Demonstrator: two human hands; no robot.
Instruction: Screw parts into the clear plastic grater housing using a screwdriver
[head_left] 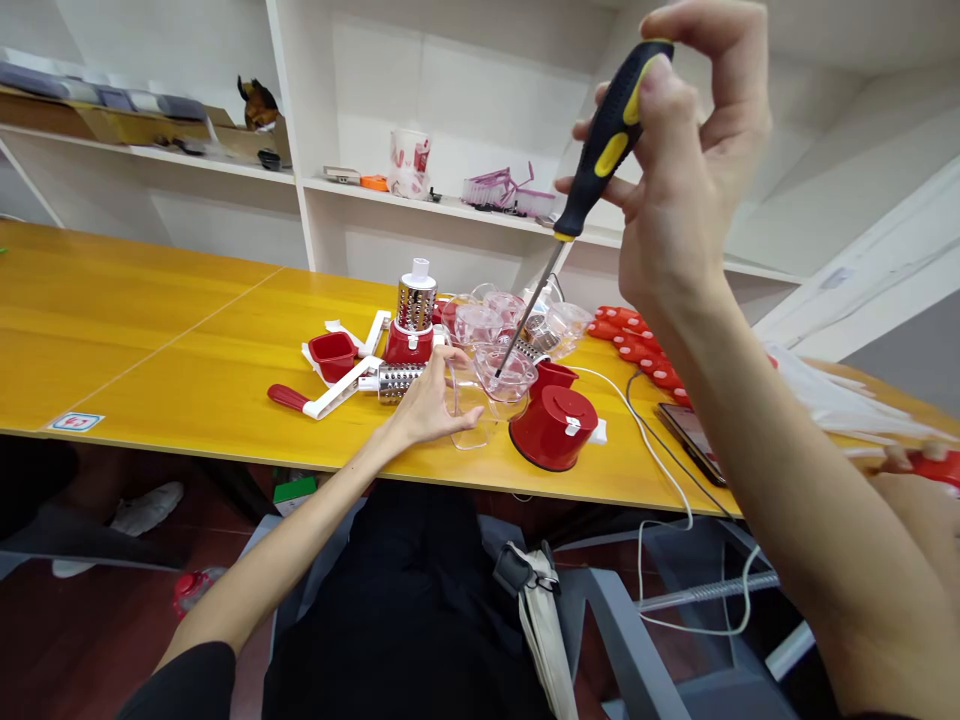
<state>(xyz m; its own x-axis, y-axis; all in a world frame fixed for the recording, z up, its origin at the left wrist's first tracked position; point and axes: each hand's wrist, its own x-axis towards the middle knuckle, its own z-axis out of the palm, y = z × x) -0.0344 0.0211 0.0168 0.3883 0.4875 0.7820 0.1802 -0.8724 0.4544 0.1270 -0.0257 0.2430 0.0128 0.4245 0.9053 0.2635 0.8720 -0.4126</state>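
Observation:
My right hand (675, 150) is raised high and grips the black and yellow handle of a screwdriver (604, 150). The screwdriver slants down to the left, its tip inside the funnel-shaped mouth of a clear plastic part (506, 380). With thumb and fingers, my left hand (439, 400) holds the side of that clear part at the table's front. Just right of it stands a red grater base (555, 430). Left of my left hand lie a metal grater drum (395, 383) and a white crank with a red handle (330, 390).
Behind, a drum grater (416, 310) stands beside several clear parts (480, 322). A red cup (333, 355) sits at left. White cable (637, 410), phone (694, 440) and wrapped red parts (637, 350) lie right. Another person's hand (922, 460) shows at the right edge.

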